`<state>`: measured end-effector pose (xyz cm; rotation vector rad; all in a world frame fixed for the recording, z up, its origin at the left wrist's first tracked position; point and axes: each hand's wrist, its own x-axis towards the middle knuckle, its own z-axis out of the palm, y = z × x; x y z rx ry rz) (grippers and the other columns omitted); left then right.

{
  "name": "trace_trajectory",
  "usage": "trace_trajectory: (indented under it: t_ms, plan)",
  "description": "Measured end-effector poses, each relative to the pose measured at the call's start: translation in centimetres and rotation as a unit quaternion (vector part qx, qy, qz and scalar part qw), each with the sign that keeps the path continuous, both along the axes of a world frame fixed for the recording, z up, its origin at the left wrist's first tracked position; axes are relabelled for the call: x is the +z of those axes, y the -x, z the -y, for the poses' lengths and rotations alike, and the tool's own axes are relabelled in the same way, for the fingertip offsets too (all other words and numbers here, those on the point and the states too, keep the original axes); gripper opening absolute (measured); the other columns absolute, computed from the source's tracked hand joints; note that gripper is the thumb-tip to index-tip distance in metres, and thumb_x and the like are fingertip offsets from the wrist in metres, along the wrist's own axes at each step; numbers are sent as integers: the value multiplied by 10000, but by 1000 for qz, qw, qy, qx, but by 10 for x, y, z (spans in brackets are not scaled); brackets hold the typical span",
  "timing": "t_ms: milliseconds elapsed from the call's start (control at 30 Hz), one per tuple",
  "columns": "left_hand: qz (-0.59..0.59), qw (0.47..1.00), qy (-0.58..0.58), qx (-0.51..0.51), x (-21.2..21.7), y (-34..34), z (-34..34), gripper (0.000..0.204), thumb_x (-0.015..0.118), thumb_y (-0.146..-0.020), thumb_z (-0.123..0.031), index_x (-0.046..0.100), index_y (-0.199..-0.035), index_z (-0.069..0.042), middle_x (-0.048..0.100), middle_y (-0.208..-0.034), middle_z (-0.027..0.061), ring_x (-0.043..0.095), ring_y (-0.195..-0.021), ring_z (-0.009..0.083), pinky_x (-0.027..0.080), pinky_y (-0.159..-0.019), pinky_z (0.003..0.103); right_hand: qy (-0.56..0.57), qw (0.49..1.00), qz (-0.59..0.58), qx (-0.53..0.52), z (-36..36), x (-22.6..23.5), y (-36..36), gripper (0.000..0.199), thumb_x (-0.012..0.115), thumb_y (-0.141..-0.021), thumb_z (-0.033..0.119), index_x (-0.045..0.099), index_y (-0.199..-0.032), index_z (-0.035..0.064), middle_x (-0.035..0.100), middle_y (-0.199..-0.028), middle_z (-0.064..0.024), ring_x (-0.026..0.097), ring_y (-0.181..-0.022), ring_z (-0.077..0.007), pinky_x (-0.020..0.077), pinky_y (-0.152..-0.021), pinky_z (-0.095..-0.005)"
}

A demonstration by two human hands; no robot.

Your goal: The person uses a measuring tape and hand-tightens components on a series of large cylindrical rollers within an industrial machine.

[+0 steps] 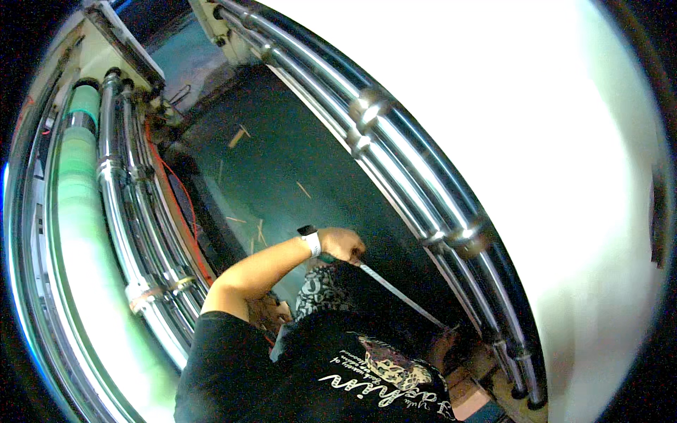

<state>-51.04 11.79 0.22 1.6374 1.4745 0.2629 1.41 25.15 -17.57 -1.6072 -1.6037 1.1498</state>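
Neither my left hand nor my right hand is in view. Below me a co-worker in a black printed T-shirt (310, 374) bends forward, a patterned grey-and-black head covering (321, 292) on the head. The co-worker's hand (342, 244), with a white band and dark watch at its wrist, is closed around one end of a long, thin silver strip (398, 292). The strip slants down to the right, and its far end meets a dim area by the rollers. Whether it is a ruler or a tape blade I cannot tell. Something teal shows under that hand.
Shiny metal rollers (416, 190) curve along the right, beside a large bright white surface (564, 211). At the left stand a pale green roll (81, 190) and more metal rollers (127, 233). An orange cable (185, 190) runs beside them. Thin scraps (238, 137) lie on the dark floor (282, 169).
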Motion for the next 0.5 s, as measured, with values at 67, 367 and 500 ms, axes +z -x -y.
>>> trace_trajectory:
  t_ms: [67, 367, 500]
  plan:
    - [14, 999, 9, 46, -4, 40, 29, 247, 585, -773, -282, 601, -832, -42, 604, -765, 137, 561, -711, 310, 424, -633, 417, 72, 992, -72, 73, 8, -15, 71, 188, 533, -878, 231, 471, -943, 66, 438, -628, -22, 369, -456, -99, 329, -419, -262]
    - [4, 989, -65, 134, -7, 187, 121, 130, 572, -773, -162, 580, -816, -39, 589, -731, 152, 548, -657, 323, 408, -586, 408, -16, 977, -71, 201, 81, 71, 340, 115, 470, -904, 175, 433, -865, 73, 367, -626, 13, 308, -479, -58, 292, -430, -243]
    - [9, 978, -103, 179, 39, 244, 118, 148, 589, -777, -167, 575, -795, -21, 575, -756, 145, 558, -709, 327, 426, -610, 396, -63, 983, -77, 157, 75, 120, 403, 110, 471, -907, 173, 445, -892, 67, 371, -675, 25, 326, -533, -50, 306, -471, -228]
